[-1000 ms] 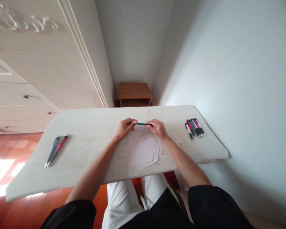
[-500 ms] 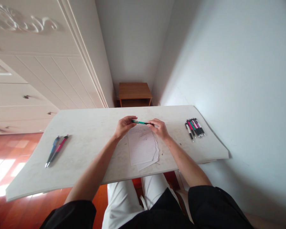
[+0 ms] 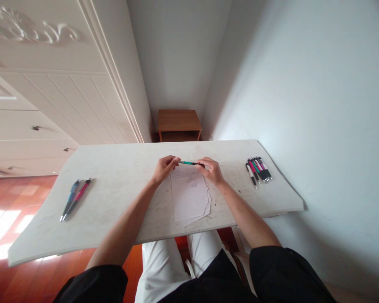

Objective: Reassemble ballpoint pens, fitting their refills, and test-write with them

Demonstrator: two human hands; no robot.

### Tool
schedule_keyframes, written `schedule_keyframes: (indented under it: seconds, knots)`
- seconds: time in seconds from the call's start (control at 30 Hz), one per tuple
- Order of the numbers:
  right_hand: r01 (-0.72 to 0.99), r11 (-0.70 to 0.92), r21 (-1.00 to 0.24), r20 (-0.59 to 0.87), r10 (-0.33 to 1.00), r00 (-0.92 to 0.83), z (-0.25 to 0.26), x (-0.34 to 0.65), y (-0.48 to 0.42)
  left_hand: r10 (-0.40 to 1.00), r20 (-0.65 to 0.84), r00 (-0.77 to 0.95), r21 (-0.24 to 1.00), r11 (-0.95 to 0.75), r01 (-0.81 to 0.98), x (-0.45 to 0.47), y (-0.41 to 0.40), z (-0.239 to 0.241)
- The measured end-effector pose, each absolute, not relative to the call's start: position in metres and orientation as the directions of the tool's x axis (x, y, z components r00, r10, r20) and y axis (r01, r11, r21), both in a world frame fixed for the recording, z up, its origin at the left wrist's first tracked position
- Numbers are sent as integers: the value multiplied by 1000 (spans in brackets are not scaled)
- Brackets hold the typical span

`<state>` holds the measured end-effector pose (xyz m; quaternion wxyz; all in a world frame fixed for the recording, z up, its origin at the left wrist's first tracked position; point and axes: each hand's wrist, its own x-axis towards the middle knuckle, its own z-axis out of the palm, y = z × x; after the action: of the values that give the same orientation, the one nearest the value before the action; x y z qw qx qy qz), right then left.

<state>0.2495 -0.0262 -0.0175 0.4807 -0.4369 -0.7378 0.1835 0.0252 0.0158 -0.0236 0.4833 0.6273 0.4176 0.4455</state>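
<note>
The person is sitting at a long white table [image 3: 120, 185] with a scuffed, faintly stained top, and both bare forearms are reaching forward over it. The left hand [image 3: 164, 167] is pinching one end of a slim green-barrelled pen [image 3: 187, 163] between thumb and fingertips, and the right hand [image 3: 210, 170] is gripping the opposite, darker end in the same way. The two hands are standing apart, joined only by the pen, which is lying roughly level between them and is being held just above the far edge of a small stack of lined white paper sheets [image 3: 190, 197]. The sheets are lying flat at the middle of the table, their near edges uneven, with faint scribbles showing on the top sheet near the hands. Whether the pen tip is touching the paper cannot be told.

Well to the left, near the table's edge, a blue pen and a pink pen [image 3: 74, 198] are lying side by side, touching or nearly so. Well to the right, a bunch of pens in pink, green, purple and black [image 3: 259, 169] is lying close together in a row. Beyond the table's far edge, a small brown wooden side table [image 3: 178, 120] is standing against the pale wall. A white panelled wardrobe [image 3: 50, 92] is running along the left side.
</note>
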Motion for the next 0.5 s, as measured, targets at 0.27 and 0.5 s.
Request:
schedule_keyframes:
  seconds: [0.27, 0.5]
  knots:
    - [482, 540, -690, 548, 825, -140, -17, 250, -26, 953, 163, 256, 987, -158, -40, 25, 15, -22]
    - [464, 548, -696, 551, 822, -144, -18, 250, -27, 941, 187, 282, 954, -243, 176, 23, 14, -23]
